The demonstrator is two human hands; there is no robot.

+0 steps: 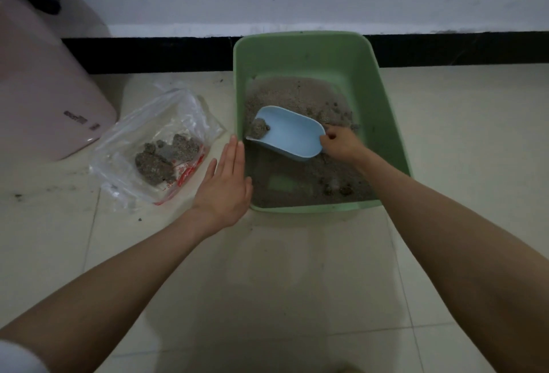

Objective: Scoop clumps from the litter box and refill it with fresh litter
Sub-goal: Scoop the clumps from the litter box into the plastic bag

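Litter box (pixel 300 54) sits on the floor by the wall, half-scooped by my reckoning: several clumps (pixel 166 155) already lie in the clear bag (pixel 142 140) left of the left hand (pixel 225 182), whose fingers are straight against the box's side. Right hand (pixel 340 145) grips the blue scoop (pixel 291 135), one clump loaded. More lumps remain near that hand; refilling is untouched. A pink bin (pixel 44 99) stands beyond the bag.
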